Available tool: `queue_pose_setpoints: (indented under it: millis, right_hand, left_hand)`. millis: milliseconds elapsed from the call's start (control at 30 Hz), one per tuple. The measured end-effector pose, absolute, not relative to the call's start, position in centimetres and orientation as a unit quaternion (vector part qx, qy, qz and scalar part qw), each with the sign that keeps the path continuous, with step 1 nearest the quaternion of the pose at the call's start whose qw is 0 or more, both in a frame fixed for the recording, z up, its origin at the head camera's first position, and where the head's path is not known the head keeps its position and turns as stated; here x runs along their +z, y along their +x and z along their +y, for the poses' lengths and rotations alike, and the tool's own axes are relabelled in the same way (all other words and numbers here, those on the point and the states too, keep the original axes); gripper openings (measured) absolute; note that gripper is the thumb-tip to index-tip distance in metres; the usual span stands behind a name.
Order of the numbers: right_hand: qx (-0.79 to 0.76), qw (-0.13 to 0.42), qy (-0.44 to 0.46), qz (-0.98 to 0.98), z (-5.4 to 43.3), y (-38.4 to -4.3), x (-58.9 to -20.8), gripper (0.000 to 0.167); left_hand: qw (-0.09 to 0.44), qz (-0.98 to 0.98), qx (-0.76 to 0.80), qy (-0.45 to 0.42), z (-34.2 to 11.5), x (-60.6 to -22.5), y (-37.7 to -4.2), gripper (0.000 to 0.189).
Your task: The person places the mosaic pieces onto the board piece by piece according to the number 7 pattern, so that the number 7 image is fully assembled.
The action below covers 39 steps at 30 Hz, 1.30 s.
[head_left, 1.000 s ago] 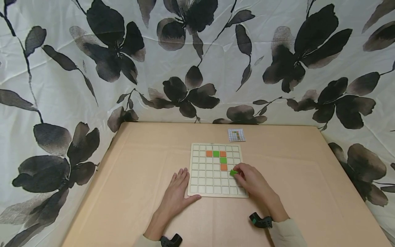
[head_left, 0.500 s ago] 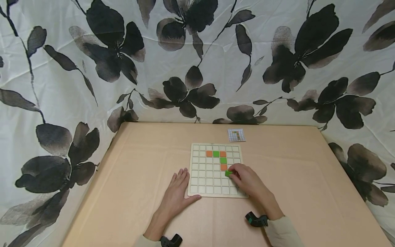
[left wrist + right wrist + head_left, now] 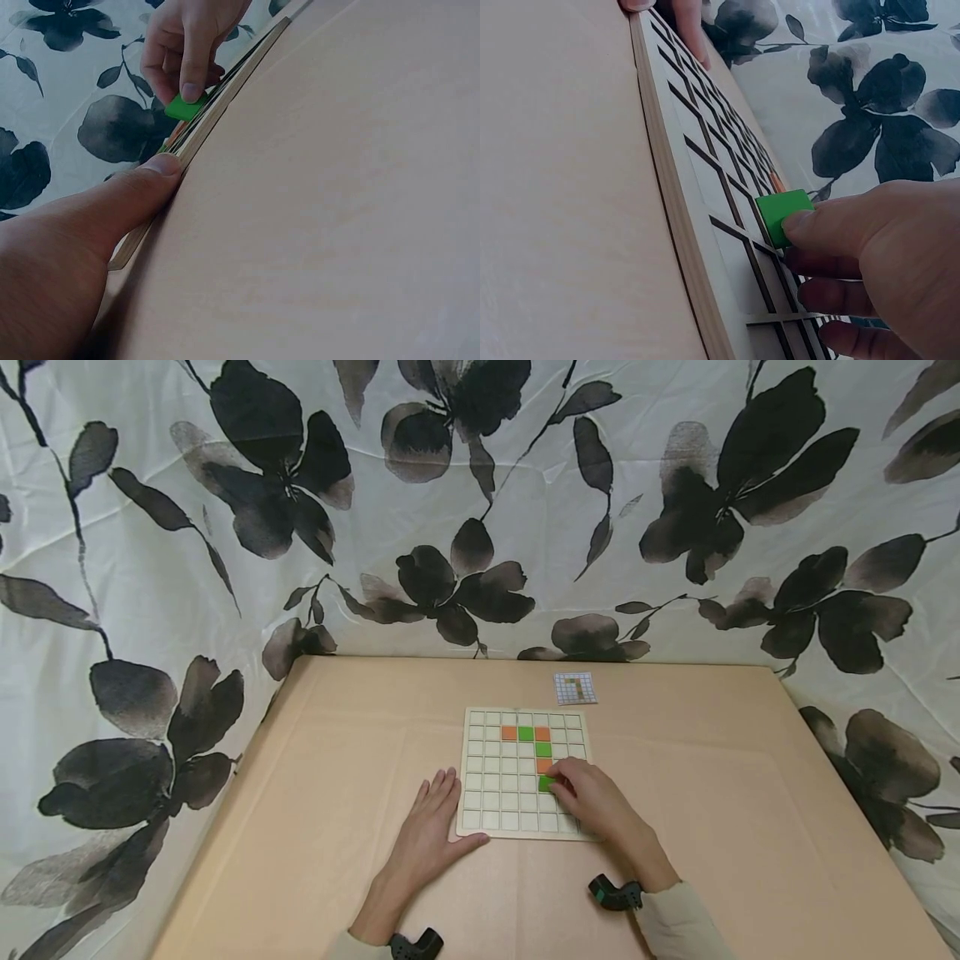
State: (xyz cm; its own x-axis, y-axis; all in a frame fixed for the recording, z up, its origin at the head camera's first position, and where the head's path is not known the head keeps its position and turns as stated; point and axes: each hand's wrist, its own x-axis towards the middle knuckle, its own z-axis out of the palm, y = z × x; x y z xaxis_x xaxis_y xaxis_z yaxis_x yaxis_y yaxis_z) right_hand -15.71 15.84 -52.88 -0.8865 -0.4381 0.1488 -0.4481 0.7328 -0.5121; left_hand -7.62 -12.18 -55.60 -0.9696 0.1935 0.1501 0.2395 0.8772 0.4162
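A square grid board [image 3: 498,802] lies on the table, its cells white with dark gaps between them. Orange tiles [image 3: 509,734] and green tiles [image 3: 526,734] form a short row near its top and a column running down from the row's right end. My right hand [image 3: 596,797] pinches a green square tile [image 3: 781,214] between thumb and fingers, close over the cell below the lowest orange tile [image 3: 543,766]. My left hand [image 3: 427,831] rests flat by the board's left edge, fingers straight, its thumb touching the front corner.
A small card [image 3: 575,688] with a printed grid pattern lies behind the board. The wooden table [image 3: 337,760] reaches back to a white cloth [image 3: 570,527] with dark flowers. A black wrist camera [image 3: 615,893] sits on the right wrist.
My right hand has moved left with the green tile, from the board's right side to just below the lowest orange tile. The left hand has stayed in place.
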Motion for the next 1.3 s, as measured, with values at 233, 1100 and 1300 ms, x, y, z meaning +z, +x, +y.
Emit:
queue_pose_setpoints:
  millis: [233, 1100, 1300]
  right_hand:
    - [0.272, 0.028, 0.246, -0.93, 15.7, -15.7, -53.0, 0.009]
    - [0.225, 0.073, 0.274, -0.932, 15.8, -15.3, -53.8, 0.017]
    - [0.229, 0.071, 0.27, -0.932, 15.8, -15.2, -54.0, 0.018]
  left_hand:
    - [0.052, -0.968, -0.218, -0.114, -12.3, -55.8, -7.6, 0.101]
    - [0.056, -0.967, -0.223, -0.111, -12.3, -56.2, -7.5, 0.101]
    - [0.055, -0.967, -0.224, -0.109, -12.3, -56.3, -7.6, 0.1]
